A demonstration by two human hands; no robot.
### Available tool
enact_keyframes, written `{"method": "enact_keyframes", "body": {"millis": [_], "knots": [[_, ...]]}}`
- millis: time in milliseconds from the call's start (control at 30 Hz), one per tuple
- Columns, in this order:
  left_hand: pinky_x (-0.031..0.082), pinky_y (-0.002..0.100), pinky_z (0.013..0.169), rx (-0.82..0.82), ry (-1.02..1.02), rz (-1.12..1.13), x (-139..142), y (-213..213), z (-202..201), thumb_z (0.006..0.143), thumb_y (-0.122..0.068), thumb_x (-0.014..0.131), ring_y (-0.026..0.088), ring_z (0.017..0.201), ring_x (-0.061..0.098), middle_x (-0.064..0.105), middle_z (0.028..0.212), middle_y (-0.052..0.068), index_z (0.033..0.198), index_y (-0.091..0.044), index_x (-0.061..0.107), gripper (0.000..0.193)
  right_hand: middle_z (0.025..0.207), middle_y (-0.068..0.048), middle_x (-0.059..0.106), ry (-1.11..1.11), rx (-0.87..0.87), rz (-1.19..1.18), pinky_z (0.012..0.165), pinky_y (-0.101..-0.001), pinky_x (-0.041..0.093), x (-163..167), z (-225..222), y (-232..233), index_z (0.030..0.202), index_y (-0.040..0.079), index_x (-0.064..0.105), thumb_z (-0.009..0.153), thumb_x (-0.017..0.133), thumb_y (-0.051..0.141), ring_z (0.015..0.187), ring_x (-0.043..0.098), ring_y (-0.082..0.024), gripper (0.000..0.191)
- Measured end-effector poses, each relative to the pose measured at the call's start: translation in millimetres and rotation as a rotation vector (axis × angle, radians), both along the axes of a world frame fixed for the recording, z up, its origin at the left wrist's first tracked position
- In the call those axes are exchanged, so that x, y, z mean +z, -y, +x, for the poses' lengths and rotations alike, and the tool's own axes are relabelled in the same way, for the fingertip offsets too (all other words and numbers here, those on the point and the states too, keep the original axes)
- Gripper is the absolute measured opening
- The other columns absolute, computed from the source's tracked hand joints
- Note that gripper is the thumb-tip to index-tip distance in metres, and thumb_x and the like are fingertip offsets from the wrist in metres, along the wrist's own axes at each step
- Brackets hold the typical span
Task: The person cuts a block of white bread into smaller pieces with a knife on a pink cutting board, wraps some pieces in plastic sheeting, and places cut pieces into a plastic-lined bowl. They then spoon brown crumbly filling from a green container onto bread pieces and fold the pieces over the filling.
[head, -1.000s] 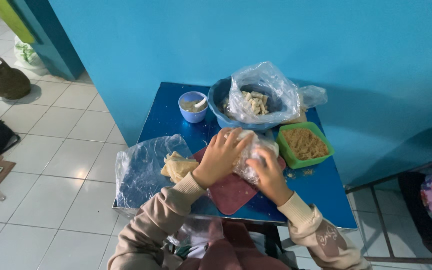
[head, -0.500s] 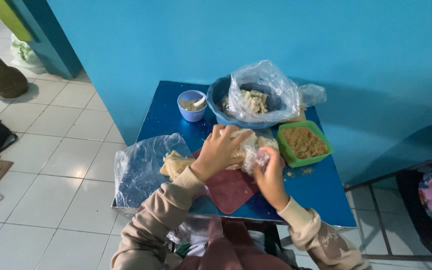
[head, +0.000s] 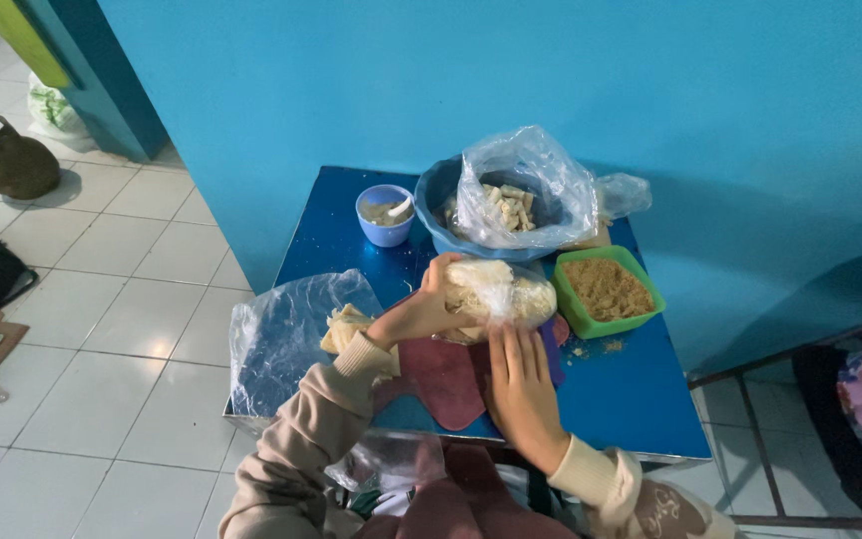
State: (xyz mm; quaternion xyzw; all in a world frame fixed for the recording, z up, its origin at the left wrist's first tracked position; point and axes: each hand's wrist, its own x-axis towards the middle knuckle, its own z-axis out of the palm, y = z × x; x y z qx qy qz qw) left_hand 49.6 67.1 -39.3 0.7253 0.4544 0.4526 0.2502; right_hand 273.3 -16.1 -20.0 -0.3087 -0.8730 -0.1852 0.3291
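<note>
- Where the two hands meet over the blue table, a clear bag of pale food is lifted just above a dark red mat.
- Left hand: fingers curled round the bag's left end, gripping it.
- Right hand: fingers straight and close together, tips touching the bag from below; palm flat, nothing clasped.
- Left of the mat: an open clear bag with pale wrappers at its mouth.
- Right, near the held bag: green tub of brown crumbs.
- Behind: blue bowl lined with a clear bag holding pale sticks.
- Far left of the bowl: small blue cup of paste with a white spoon.
</note>
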Motion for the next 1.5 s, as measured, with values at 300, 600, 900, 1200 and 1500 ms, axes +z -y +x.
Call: {"method": "enact_keyframes", "body": {"millis": [300,600,900,1200,1500], "knots": [[0.057,0.039,0.092,0.032,0.186,-0.145,16,18,16,0.072,-0.023,0.089,0.028,0.115,0.064,0.057,0.129,0.023,0.142,-0.004,0.031,0.092,0.120,-0.017,0.062,-0.412,0.103,-0.912,0.099,-0.0426,0.054,-37,24,-37,0.123,0.004,0.054,0.095,0.059,0.024,0.113,0.066,-0.030,0.034],[0.042,0.050,0.098,0.174,-0.345,0.389,34,71,63,0.064,-0.032,0.086,0.046,0.127,0.045,0.040,0.152,0.028,0.144,-0.003,0.042,0.096,0.138,-0.021,0.059,-1.591,0.544,-2.090,0.112,-0.0587,0.038,-22,63,-36,0.141,-0.002,0.047,0.091,0.051,0.061,0.134,0.048,-0.043,0.081],[0.036,0.053,0.114,0.110,-0.491,0.488,46,107,67,0.074,-0.039,0.082,0.038,0.140,0.043,0.050,0.147,0.015,0.146,-0.007,0.049,0.085,0.152,-0.015,0.048,-1.324,0.596,-1.963,0.115,-0.0562,0.040,-28,56,-42,0.154,0.010,0.038,0.099,0.056,0.052,0.137,0.049,-0.033,0.072],[0.046,0.044,0.112,-0.074,0.321,0.067,-10,71,13,0.095,-0.022,0.074,0.036,0.138,0.047,0.047,0.147,0.025,0.149,-0.008,0.049,0.060,0.159,-0.019,0.039,-1.311,1.287,-2.206,0.117,-0.0634,0.033,-47,44,-34,0.157,0.007,0.027,0.100,0.059,0.047,0.144,0.041,-0.042,0.077],[0.037,0.039,0.116,-0.577,0.914,-0.739,22,109,7,0.096,-0.034,0.065,0.022,0.146,0.039,0.033,0.161,0.010,0.163,-0.017,0.008,0.090,0.144,-0.017,0.057,-1.078,0.654,-2.000,0.105,-0.0437,0.049,-39,47,-40,0.150,-0.003,0.042,0.102,0.053,0.035,0.127,0.060,-0.028,0.062]]}}
